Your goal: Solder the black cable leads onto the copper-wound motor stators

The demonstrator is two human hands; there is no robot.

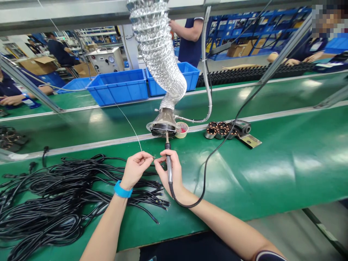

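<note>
My right hand [174, 172] is closed around a soldering iron [169, 166], its metal tip pointing away from me toward the fume hood. The iron's black cord loops off to the right. Close beside it, my left hand [136, 167], with a blue wristband [123, 190], pinches thumb and finger together. A thin silvery solder wire [132, 127] comes down from above into this hand. Something tiny shows at the left fingertips, almost touching the right fingers; its kind is too small to tell. Left of the hands lies a heap of black power cables [65, 192], several stripped ends facing right.
A foil duct [156, 50] ends in a fume hood [163, 119] before me. Beside it sits a small round tub [181, 129]. Copper-wound stators [217, 129] stand right of it. Blue bins [118, 87] and black parts [244, 74] line the far bench, where other people work.
</note>
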